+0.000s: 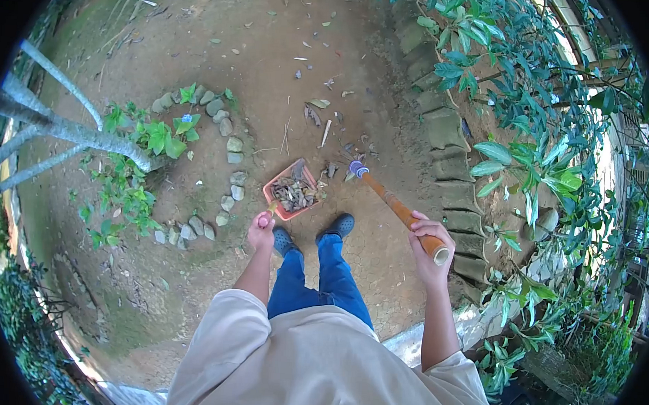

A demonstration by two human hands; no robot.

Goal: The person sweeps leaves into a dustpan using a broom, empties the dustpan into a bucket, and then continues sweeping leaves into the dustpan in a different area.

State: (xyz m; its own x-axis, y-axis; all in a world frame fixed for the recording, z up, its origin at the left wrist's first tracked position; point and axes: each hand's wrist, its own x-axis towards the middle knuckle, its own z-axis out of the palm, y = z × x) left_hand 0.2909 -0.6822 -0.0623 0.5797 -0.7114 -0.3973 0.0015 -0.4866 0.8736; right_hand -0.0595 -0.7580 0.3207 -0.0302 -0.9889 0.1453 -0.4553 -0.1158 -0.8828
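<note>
My left hand (pixel 261 233) is closed around the pink-tipped handle of an orange dustpan (pixel 269 192). The dustpan is low in front of my feet and holds a pile of dry brown leaves (pixel 293 193). My right hand (pixel 432 246) wraps round the upper end of a broom (pixel 394 204) with a thick orange-brown handle. The handle slants down and forward to a purple-and-white binding near the ground. The broom's bristles are hard to make out against the soil. A few loose leaves (pixel 331 170) lie between the binding and the dustpan.
Bare soil surrounds my dark clogs (pixel 336 227). A curved row of stones (pixel 234 157) borders a plant bed with a branching tree (pixel 122 144) at left. Edging tiles (pixel 445 138) and leafy shrubs (pixel 539 173) line the right. More leaves and a pale stick (pixel 326 134) lie ahead.
</note>
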